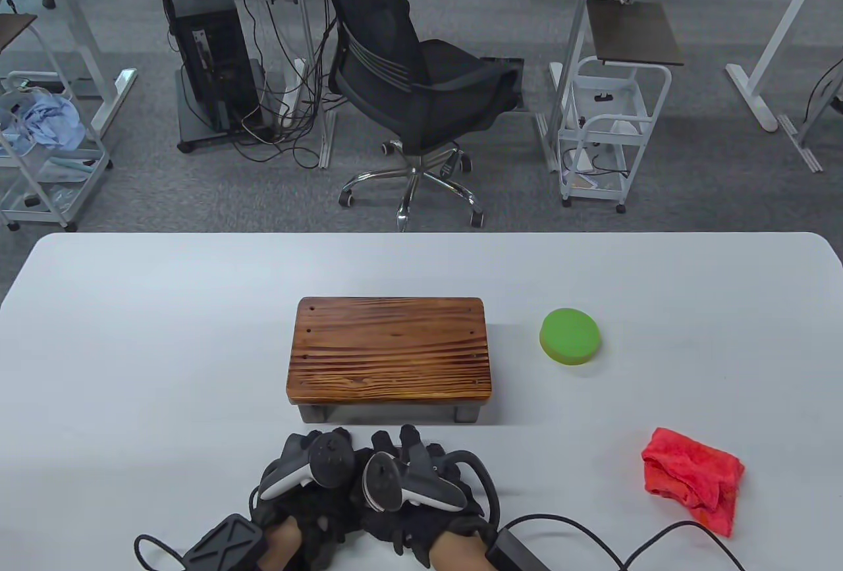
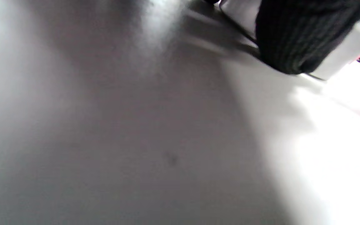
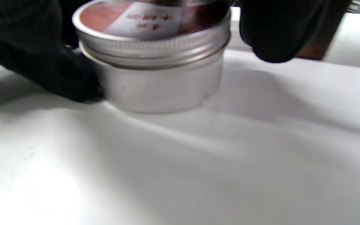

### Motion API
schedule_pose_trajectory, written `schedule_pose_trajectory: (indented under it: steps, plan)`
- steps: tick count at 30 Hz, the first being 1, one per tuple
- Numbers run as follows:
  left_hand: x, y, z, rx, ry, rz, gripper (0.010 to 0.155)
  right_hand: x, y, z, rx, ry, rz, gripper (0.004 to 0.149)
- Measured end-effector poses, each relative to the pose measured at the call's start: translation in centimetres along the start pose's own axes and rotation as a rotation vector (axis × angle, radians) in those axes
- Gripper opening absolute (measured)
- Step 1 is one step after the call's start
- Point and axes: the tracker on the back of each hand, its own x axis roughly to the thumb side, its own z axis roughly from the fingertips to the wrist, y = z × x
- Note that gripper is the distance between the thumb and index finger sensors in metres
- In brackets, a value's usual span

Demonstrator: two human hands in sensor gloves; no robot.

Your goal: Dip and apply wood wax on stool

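Note:
The wooden stool [image 1: 392,347] stands in the middle of the white table [image 1: 132,347]. Both gloved hands sit close together just in front of it: left hand [image 1: 321,442], right hand [image 1: 403,440]. They hide what they hold in the table view. The right wrist view shows a round metal wax tin [image 3: 158,84] standing on the table with its screw lid [image 3: 152,40] on. Gloved fingers [image 3: 280,34] reach around the lid from above, and another gloved finger [image 3: 58,75] presses the tin's side. The left wrist view is blurred and shows one gloved finger [image 2: 295,37] above the tabletop.
A green round sponge [image 1: 570,336] lies to the right of the stool. A red cloth [image 1: 691,479] lies near the front right. Glove cables [image 1: 593,538] trail along the table's front edge. An office chair [image 1: 415,90] stands beyond the table's far edge.

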Motion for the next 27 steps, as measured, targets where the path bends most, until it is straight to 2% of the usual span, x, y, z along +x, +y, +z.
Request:
schedule_pose_trajectory:
  steps: [3, 8, 14, 21, 24, 27]
  plan:
    - [0.0, 0.0, 0.0, -0.001, 0.002, -0.004, 0.081, 0.2, 0.2, -0.2, -0.006, 0.076, -0.004, 0.092]
    - [0.1, 0.0, -0.1, 0.005, 0.001, -0.005, 0.079, 0.4, 0.3, -0.7, -0.021, 0.047, 0.001, 0.091]
    - [0.1, 0.0, -0.2, 0.005, -0.003, 0.004, 0.076, 0.1, 0.0, -1.1, -0.016, -0.075, 0.046, 0.094]
    - [0.1, 0.0, -0.2, -0.001, -0.006, 0.003, 0.075, -0.5, -0.1, -1.2, 0.041, -0.176, -0.017, 0.092]
    - [0.1, -0.1, -0.1, -0.003, -0.005, -0.003, 0.075, -0.8, -0.1, -0.7, 0.034, -0.16, -0.077, 0.092]
    - [0.2, -0.1, -0.1, -0.005, -0.003, -0.005, 0.076, -0.8, 0.1, -0.3, 0.048, -0.034, -0.07, 0.097]
